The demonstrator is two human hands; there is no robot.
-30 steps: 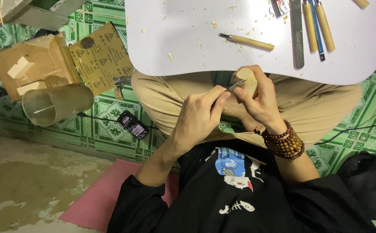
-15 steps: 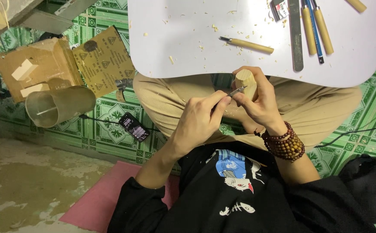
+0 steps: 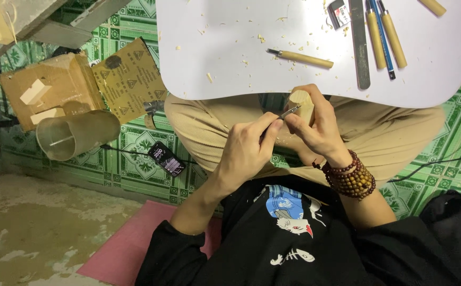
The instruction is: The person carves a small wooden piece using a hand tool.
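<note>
Carving knife [image 3: 290, 112] against wood block [image 3: 301, 100]

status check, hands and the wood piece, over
Left hand gripping carving tool, tip on wood block. Right hand holding block. Nothing in the way.

the white round-cornered table [image 3: 230, 63] spans the person's lap. on it, near the middle, lies a wooden-handled carving tool [image 3: 300, 57] among scattered wood shavings [image 3: 262, 38]; farther right lie a flat grey metal file [image 3: 359, 42] and, beside it, two more wooden-handled tools [image 3: 384, 34]. just below the table's near edge, the pale wooden block [image 3: 303, 106] sits between the two hands [image 3: 246, 153]. left of the table, on the green patterned floor [image 3: 130, 169], an open cardboard box [image 3: 48, 95] stands behind a clear plastic cylinder [image 3: 77, 135]; a small black phone [image 3: 166, 159] lies between cylinder and knee.
</note>
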